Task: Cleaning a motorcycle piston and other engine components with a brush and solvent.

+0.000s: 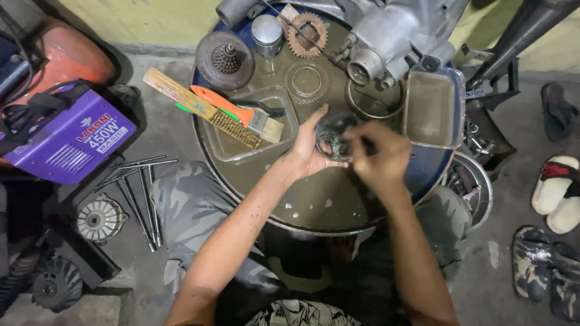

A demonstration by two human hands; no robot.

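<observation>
My left hand cups a dark, greasy round metal part over a round drum top wet with brownish liquid. My right hand meets it from the right, fingers pinched against the same part. What the right fingers pinch is too blurred to tell. Both forearms reach up from the bottom of the view, above my camouflage trousers.
On the drum lie a clear tray with a wire brush and an orange-handled paintbrush, gears, a clutch part, a piston, a metal pan and an engine case. A purple box, T-wrenches and sandals sit on the floor.
</observation>
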